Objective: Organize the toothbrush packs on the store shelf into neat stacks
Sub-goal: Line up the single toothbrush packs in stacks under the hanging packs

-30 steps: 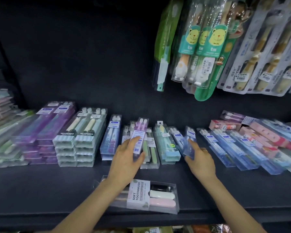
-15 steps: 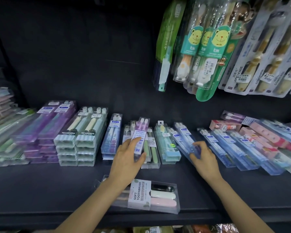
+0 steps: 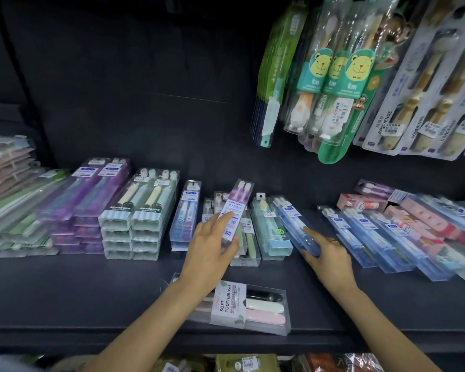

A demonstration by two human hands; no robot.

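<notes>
Pinching a pink pack by its lower end, the left hand is curled around it, thumb below and fingers on top, at centre frame. A blue pack is gripped at its near end by the right hand, just right of centre, tilted on its neighbours. Both packs are judged light, stiff and slippery, clear plastic best held across the narrow edges. Two hands and two held packs are counted; one wide pack lies alone on the shelf at lower centre.
</notes>
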